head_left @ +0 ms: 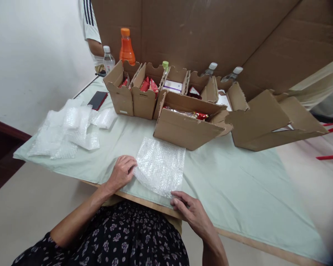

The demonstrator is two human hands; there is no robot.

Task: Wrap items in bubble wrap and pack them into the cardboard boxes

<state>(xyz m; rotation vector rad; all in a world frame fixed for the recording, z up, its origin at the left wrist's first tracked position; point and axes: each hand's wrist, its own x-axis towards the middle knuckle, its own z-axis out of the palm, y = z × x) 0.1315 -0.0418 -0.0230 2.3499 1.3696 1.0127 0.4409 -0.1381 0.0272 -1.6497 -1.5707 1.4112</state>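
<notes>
Bubble-wrap sheet (160, 166) flat on surface (224, 188) | left hand (122, 170): grip at left edge, fingers curled | right hand (190, 210): grip partly open, fingertips at near corner

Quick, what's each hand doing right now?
Left hand: fingers curled at the bubble wrap's left edge.
Right hand: partly open, fingertips on its near corner.

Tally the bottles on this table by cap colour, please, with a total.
White-capped bottles: 3
Orange-capped bottle: 1
Green-capped bottle, mostly hidden: 1
Total: 5
</notes>
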